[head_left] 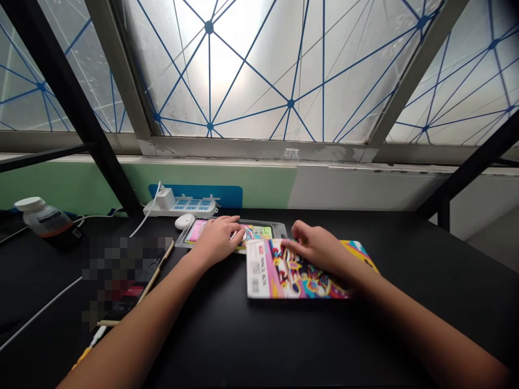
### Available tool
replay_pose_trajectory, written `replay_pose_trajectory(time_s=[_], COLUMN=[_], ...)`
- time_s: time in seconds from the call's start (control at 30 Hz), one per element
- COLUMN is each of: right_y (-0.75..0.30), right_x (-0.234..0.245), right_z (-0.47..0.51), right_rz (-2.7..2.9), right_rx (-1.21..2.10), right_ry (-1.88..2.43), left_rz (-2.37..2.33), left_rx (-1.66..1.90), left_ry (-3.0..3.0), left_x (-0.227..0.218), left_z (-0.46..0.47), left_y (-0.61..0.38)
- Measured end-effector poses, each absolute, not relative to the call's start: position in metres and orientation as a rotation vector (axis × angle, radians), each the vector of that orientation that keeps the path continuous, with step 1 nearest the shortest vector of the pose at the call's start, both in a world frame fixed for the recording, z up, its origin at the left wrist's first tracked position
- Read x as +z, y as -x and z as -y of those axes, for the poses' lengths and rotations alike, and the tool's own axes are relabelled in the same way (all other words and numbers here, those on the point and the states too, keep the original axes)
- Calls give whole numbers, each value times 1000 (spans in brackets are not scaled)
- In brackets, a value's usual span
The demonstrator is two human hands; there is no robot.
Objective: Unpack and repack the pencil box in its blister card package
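A colourful flat box point(275, 275) with a white barcode strip lies on the black table point(251, 340) in front of me. My right hand point(316, 249) rests on its top, fingers curled down against the lid. Behind it, partly under its far edge, lies a grey-framed tray or tablet point(263, 232) with a bright picture. My left hand point(217, 237) lies flat on that picture, fingers stretched toward the right. Neither hand holds anything lifted.
A white power strip point(190, 205) with a plugged charger sits at the back by the wall. A white mouse point(184, 221) lies beside it. A white-capped bottle point(44, 219) stands far left. Cables, a thin wooden stick point(156, 273) and a blurred patch lie left.
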State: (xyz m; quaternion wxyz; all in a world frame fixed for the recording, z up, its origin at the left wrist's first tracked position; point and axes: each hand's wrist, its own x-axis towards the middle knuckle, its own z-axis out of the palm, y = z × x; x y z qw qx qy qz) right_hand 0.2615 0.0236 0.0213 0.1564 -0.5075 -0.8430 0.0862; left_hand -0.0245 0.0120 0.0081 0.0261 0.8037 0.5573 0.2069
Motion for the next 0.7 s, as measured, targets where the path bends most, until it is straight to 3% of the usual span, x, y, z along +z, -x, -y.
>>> replay_pose_trajectory(time_s=[0.3, 0.7], right_y=[-314, -300], right_x=[10, 7], right_z=[-73, -70], right_rz=[2383, 2332], right_rx=[782, 784], right_ry=[1536, 1527], left_rz=[-1742, -1792], left_rx=[528, 439], left_ry=[-2511, -2529], left_x=[-3, -1], left_z=[-1, 1], left_y=[8, 4])
